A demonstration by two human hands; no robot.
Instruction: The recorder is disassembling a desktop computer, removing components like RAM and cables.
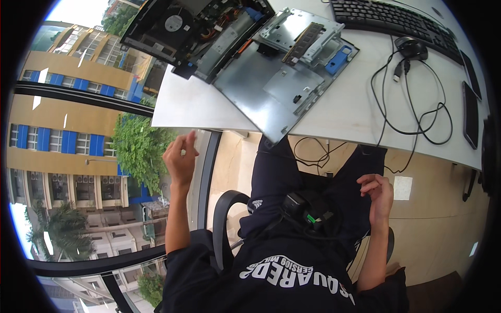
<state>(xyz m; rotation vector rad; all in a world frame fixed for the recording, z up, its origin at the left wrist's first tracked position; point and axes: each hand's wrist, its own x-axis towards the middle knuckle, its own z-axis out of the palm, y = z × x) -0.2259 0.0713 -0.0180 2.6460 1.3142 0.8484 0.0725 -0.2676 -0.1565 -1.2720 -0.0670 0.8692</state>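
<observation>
The place is an office corner with a pale floor (443, 229) and, on the person's left, a big window (78, 156) through which yellow buildings with blue panels and green trees are seen from high up. Nearest to the camera is the person's own body in a dark shirt, sitting on a black chair (225, 219), and a small black device with a green part (308, 208) hangs at the chest with a cable. The left hand (180, 156) is raised in the air below the near edge of the white table (355, 115); its fingers are loosely bent and a little apart, and it holds nothing and touches nothing. The right hand (378, 193) is lifted over the lap, also empty, with the fingers curled but not closed into a fist. Both hands are well apart from each other. Farther away, on the table, lies the opened desktop computer (209, 31), with its fan, cables and boards visible inside. Its grey metal side panel (271, 88) is folded out toward the person and one corner sticks over the table edge; a metal drive cage with a blue plastic piece (313, 44) sits on it. At the right are a black mouse (412, 49) with a tangled cable (417, 120), behind it a black keyboard (386, 18), and near the right rim two dark flat devices (469, 112).
</observation>
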